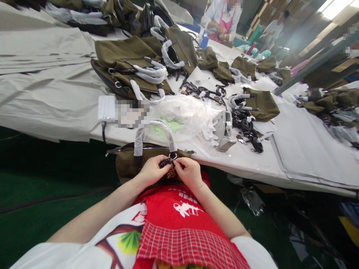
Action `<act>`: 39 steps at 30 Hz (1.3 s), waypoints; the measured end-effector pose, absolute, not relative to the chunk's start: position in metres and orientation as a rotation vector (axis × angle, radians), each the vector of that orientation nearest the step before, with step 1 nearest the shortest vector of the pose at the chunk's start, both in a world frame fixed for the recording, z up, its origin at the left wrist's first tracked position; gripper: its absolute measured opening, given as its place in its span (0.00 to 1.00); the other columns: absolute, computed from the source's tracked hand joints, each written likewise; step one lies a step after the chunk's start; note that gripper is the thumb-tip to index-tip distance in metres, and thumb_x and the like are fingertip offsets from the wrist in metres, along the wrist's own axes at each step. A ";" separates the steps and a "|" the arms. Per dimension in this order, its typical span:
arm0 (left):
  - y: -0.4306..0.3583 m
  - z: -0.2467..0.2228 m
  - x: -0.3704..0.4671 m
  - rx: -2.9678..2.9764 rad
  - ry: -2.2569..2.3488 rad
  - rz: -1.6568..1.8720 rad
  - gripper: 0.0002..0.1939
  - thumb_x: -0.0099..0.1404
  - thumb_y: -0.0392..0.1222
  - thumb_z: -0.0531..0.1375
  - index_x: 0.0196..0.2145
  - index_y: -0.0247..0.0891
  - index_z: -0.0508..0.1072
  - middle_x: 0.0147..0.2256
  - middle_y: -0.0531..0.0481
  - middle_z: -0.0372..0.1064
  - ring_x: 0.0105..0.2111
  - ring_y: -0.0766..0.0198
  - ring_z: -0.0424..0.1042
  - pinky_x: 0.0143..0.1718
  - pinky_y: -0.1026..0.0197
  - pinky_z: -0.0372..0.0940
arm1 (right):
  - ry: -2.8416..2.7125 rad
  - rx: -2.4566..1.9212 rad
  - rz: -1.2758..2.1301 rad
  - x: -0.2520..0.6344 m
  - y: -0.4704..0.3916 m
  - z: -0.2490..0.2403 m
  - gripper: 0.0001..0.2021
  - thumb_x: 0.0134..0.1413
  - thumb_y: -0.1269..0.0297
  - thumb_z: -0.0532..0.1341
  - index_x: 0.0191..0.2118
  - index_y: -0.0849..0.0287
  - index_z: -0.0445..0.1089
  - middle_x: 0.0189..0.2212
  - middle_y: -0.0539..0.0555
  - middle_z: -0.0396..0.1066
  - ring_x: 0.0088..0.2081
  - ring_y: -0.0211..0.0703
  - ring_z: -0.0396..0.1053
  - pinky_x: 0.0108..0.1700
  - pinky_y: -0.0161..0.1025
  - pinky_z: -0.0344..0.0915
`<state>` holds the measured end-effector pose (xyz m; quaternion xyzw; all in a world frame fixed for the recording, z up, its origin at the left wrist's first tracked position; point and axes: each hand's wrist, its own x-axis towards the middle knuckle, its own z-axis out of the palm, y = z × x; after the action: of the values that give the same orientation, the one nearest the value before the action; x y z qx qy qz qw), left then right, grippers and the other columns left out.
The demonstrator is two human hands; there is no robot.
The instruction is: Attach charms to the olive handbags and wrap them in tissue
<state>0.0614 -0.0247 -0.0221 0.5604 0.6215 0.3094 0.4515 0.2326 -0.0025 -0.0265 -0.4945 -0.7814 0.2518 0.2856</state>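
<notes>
Pale sheeting covers the long desk before us, with piled bags from 11 to 12 o'clock and a co-worker beyond it at 1 o'clock. At the near edge, just in front of our red apron, we have one olive bag, its long axis and its zip running from 9 to 3 o'clock. What matters most is the metal ring at the foot of the wrapped handle: it sits at 2 o'clock from our left hand and at 10 o'clock from our right hand, whose fingertips are slightly nearer. Our left grip pinches a dark braided strap, which slants from 8 up to 2 o'clock toward the ring. Our right grip is pressed together just below the ring, seemingly on the top of a leopard-print tag, which hangs at 6 o'clock between both thumbs; our fingers hide whether strap and ring are joined.
</notes>
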 end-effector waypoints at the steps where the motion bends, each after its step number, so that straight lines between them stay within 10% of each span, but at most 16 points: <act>1: -0.025 -0.023 0.061 1.358 1.526 0.770 0.14 0.58 0.48 0.60 0.38 0.37 0.77 0.35 0.47 0.78 0.36 0.54 0.76 0.39 0.57 0.67 | -2.076 -1.334 0.701 0.233 -0.002 -0.027 0.08 0.59 0.64 0.59 0.33 0.54 0.76 0.32 0.51 0.78 0.34 0.41 0.74 0.39 0.35 0.66; 39: -0.033 -0.028 0.070 1.444 1.504 0.859 0.12 0.61 0.48 0.58 0.31 0.38 0.77 0.31 0.45 0.78 0.33 0.53 0.75 0.36 0.57 0.66 | -2.188 -1.317 0.623 0.228 0.001 -0.027 0.10 0.63 0.64 0.55 0.32 0.55 0.71 0.30 0.52 0.75 0.34 0.42 0.72 0.39 0.36 0.64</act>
<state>0.0705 -0.0329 -0.0279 0.5787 0.6023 0.3440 0.4289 0.2276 0.0005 -0.0266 -0.4847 -0.8051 0.2294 0.2534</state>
